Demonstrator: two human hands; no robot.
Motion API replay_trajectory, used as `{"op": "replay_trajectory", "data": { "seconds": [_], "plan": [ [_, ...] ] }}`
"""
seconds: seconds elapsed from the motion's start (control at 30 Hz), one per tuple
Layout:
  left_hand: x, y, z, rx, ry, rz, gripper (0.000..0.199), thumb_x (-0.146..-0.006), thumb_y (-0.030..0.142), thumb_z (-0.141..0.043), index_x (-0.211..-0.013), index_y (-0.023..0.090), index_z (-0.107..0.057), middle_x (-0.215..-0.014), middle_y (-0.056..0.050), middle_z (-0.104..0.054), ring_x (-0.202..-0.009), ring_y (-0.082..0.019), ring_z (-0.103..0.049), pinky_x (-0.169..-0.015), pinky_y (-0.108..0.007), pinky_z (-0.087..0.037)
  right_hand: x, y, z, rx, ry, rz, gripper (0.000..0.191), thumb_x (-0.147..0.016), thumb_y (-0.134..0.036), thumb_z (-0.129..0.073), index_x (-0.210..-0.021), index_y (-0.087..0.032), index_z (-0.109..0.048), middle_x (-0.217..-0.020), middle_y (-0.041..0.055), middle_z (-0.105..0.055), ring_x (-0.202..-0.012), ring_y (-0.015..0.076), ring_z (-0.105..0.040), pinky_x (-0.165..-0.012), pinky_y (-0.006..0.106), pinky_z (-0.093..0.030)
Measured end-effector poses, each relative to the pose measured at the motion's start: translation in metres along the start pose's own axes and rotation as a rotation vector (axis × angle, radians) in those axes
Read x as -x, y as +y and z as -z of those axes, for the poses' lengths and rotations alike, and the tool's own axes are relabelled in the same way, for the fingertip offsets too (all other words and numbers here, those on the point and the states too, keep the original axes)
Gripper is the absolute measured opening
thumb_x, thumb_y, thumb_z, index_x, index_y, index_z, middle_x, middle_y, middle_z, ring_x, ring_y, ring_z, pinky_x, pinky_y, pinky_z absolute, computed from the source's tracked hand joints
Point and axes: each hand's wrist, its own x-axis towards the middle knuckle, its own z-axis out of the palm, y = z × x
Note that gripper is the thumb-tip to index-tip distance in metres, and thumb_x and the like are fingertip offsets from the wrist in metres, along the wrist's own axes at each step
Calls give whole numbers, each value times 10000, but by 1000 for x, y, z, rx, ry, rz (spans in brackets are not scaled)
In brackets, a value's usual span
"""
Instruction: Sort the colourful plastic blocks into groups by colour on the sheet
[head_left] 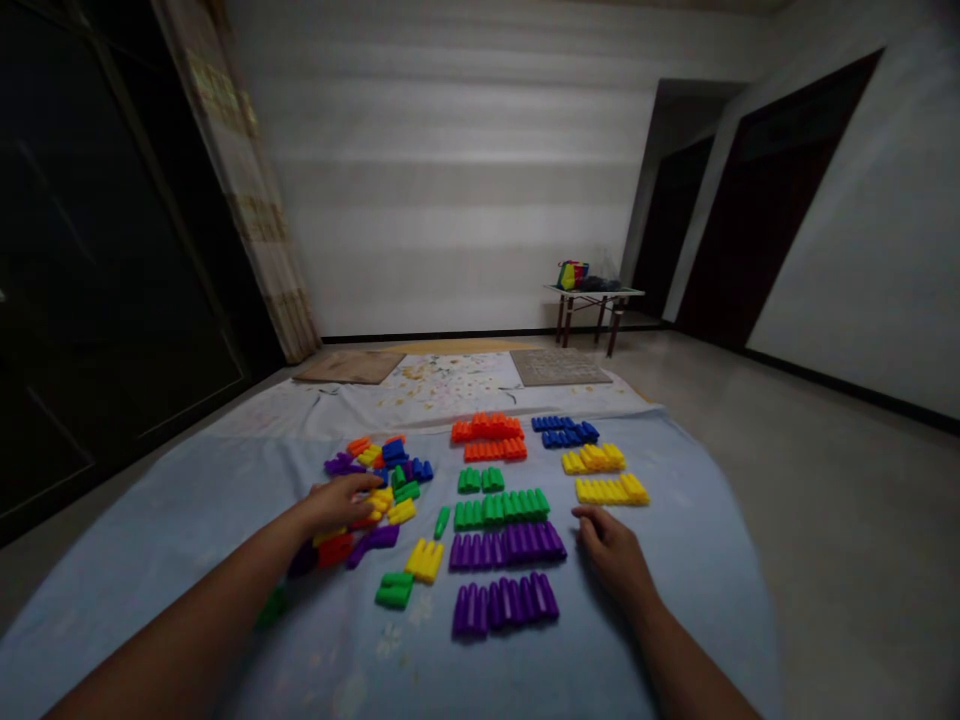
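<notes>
My left hand (pixel 337 503) reaches into a loose pile of coloured plastic building pieces on the left, its fingertips closed around a yellow piece (pixel 382 501); part of the grip is hidden. Close by lie a purple piece (pixel 373 543), a blue piece (pixel 393 452) and a red piece (pixel 334 551). My right hand (pixel 611 550) rests on the cloth with fingers curled and no piece visible in it. Just beyond it is a row of yellow pieces (pixel 611 490); to its left are purple rows (pixel 506 548).
Green rows (pixel 502 509), orange rows (pixel 487 428) and blue rows (pixel 564 432) stand sorted by colour. Single green (pixel 394 590) and yellow pieces (pixel 424 560) lie between pile and rows. Two brown mats (pixel 352 367) lie at the far edge of the cloth-covered table (pixel 637 640).
</notes>
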Motion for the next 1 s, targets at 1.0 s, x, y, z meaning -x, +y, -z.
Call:
{"op": "replay_trajectory", "data": {
  "seconds": [1.0],
  "plan": [
    [11,55,-18,-164,-77,-156,549,-576,397,-616,-1110,271,-601,-1215,-59,-581,-1147,-304,-467,-977,-426,-266,-1,-5,0,-131,42,5,294,-765,-350,-450,-878,-172,-655,-622,12,-648,-572,171,-598,-584,272,-467]
  ]
}}
